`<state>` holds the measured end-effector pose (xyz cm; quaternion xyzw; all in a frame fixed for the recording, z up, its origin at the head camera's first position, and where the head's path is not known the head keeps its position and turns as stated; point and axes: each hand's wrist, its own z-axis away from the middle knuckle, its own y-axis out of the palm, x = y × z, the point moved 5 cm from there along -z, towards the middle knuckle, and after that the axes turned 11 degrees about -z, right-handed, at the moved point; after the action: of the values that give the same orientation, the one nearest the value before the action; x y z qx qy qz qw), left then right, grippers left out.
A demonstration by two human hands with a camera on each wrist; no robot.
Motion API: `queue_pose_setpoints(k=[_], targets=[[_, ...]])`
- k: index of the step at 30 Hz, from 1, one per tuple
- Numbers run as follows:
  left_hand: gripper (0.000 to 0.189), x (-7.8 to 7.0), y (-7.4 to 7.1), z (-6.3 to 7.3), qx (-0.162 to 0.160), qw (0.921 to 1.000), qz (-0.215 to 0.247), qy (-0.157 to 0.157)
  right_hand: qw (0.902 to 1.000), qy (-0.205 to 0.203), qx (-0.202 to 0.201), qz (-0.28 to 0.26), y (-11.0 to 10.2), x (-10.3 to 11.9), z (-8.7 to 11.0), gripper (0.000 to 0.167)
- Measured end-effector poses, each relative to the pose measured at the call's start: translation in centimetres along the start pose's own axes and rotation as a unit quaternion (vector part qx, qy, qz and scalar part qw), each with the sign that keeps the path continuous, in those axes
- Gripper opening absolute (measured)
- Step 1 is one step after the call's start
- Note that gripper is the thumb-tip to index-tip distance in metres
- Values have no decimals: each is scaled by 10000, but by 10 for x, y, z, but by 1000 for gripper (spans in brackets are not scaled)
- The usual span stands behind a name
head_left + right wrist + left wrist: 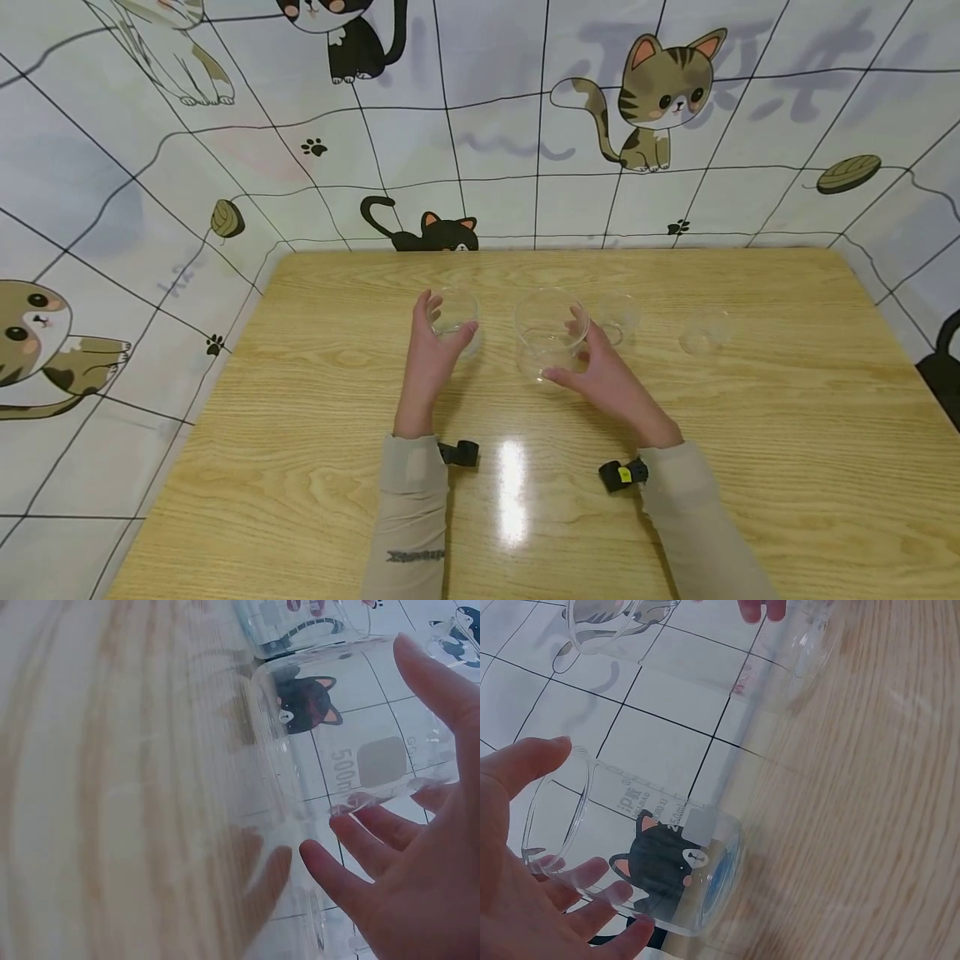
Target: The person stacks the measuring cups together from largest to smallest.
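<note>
In the head view my left hand (435, 346) grips a small clear glass beaker (459, 343) standing on the wooden table. Its thumb lies at the rim (585, 761) and the other fingers curve along the far side; mirrored measuring marks show through the glass. To the right, my right hand (611, 379) holds a larger clear beaker (536, 354), marked 500 in the right wrist view. Thumb and fingertips (349, 825) lie on opposite sides of its wall. Both beakers stand upright, and the larger one's rim faces up.
Close behind the right hand is a small clear glass vessel (621, 310). Farther right sits another low, clear one (705, 333). The wooden table (300, 500) meets walls (495, 150) covered with cat drawings and black grid lines. Light glares off the tabletop between the forearms.
</note>
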<state>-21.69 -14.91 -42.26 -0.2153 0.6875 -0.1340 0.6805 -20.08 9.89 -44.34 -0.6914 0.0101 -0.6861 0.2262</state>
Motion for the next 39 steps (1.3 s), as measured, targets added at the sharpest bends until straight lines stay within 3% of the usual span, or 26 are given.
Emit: queue_pose_setpoints(k=[12, 20, 39], targets=[[95, 2, 2, 1, -36, 10000, 15, 31, 9991, -290, 55, -303, -1, 43, 14, 96], [90, 0, 0, 2, -76, 9998, -181, 9, 9997, -97, -48, -233, -2, 41, 15, 94], [97, 0, 2, 1, 109, 9988, -476, 40, 9994, -145, -123, -303, -2, 44, 14, 94]])
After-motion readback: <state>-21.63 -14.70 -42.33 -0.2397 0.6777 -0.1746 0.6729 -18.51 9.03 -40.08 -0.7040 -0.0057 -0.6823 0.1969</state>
